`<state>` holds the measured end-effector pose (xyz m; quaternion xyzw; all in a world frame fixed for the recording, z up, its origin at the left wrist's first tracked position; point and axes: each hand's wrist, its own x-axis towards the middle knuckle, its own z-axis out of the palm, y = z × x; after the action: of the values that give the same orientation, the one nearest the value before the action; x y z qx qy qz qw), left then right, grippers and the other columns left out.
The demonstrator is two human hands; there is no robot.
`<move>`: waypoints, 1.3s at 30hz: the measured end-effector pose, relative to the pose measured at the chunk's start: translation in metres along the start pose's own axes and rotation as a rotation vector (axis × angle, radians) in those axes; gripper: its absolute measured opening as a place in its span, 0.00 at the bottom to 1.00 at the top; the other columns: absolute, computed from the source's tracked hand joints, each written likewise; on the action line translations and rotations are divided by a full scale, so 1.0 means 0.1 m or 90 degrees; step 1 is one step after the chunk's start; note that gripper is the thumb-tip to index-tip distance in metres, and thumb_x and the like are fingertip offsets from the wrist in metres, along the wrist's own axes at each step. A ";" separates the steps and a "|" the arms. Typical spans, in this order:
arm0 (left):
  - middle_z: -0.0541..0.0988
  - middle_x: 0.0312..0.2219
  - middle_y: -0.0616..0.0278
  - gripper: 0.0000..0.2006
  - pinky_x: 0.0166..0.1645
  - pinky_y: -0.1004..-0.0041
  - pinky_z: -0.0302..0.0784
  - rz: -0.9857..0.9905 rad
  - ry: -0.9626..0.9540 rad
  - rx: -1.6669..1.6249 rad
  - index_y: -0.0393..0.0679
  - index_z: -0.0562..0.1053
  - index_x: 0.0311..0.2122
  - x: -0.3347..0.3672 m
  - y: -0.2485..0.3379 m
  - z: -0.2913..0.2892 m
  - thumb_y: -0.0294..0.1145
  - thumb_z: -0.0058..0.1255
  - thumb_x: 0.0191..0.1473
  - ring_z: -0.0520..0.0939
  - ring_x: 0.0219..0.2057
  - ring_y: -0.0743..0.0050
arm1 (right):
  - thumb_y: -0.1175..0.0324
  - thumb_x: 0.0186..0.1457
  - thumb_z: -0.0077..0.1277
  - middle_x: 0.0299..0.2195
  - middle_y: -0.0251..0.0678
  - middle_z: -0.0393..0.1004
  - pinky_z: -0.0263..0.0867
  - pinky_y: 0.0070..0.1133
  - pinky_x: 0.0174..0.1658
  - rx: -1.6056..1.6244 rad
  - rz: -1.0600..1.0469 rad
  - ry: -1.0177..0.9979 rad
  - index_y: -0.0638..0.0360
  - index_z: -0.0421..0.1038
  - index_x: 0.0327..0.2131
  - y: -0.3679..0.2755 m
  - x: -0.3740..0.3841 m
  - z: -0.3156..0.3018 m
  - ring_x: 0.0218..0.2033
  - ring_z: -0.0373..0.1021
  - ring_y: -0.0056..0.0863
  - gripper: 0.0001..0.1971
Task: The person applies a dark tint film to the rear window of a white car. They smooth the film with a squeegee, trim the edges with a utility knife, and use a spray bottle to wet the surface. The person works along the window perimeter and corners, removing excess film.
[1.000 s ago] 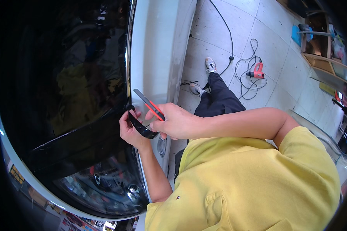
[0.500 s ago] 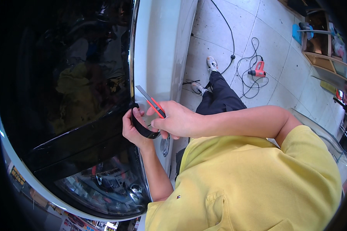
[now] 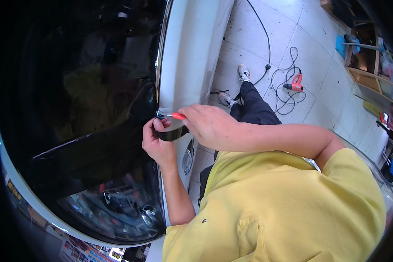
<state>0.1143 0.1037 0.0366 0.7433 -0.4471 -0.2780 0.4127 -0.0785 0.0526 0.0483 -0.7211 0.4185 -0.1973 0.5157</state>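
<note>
In my left hand (image 3: 158, 142), a curled black strip (image 3: 170, 134) is pinched near the lower end of the bright trim (image 3: 158, 65) along the car's dark window (image 3: 91, 87). My right hand (image 3: 212, 126) is closed around a red utility knife (image 3: 178, 116). The knife's blade points left at the strip's upper end, beside the window edge. Whether the blade touches the strip cannot be made out. Just right of the trim runs the car's pale body panel (image 3: 185, 52), with a door handle (image 3: 188, 159) below my hands.
On the tiled floor (image 3: 236, 35) lies a red heat gun (image 3: 295, 84) with a looped black cord (image 3: 273, 89). Another black cable (image 3: 266, 39) runs nearby. Wooden shelves (image 3: 367, 78) stand at the right. My legs (image 3: 257, 102) are beside the car.
My right hand has turned and brought the knife blade from above the strip down to its upper end. My left hand still pinches the strip. The view has shifted slightly.
</note>
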 end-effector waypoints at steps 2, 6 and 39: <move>0.85 0.33 0.61 0.13 0.43 0.76 0.80 -0.030 -0.020 -0.050 0.32 0.78 0.45 -0.01 -0.01 -0.03 0.34 0.54 0.73 0.83 0.34 0.80 | 0.71 0.66 0.55 0.39 0.47 0.77 0.74 0.40 0.43 -0.051 -0.085 0.055 0.68 0.71 0.57 0.08 -0.04 0.06 0.40 0.77 0.48 0.18; 0.85 0.32 0.63 0.12 0.43 0.77 0.80 -0.084 -0.051 -0.082 0.32 0.79 0.46 0.02 0.00 -0.10 0.33 0.55 0.72 0.83 0.34 0.80 | 0.70 0.64 0.57 0.37 0.46 0.76 0.75 0.36 0.41 -0.086 -0.104 0.034 0.68 0.71 0.58 0.11 -0.04 0.11 0.38 0.78 0.45 0.21; 0.85 0.28 0.62 0.05 0.39 0.76 0.79 0.046 -0.025 0.167 0.34 0.80 0.43 0.11 0.11 -0.18 0.25 0.58 0.67 0.83 0.30 0.80 | 0.72 0.56 0.55 0.35 0.47 0.79 0.79 0.33 0.34 -0.257 -0.155 -0.018 0.70 0.73 0.43 -0.17 0.18 -0.06 0.34 0.81 0.43 0.13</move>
<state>0.1283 0.0973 0.0541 0.7689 -0.5137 -0.2166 0.3129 -0.0658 0.0371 0.0632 -0.8574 0.3520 -0.1608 0.3393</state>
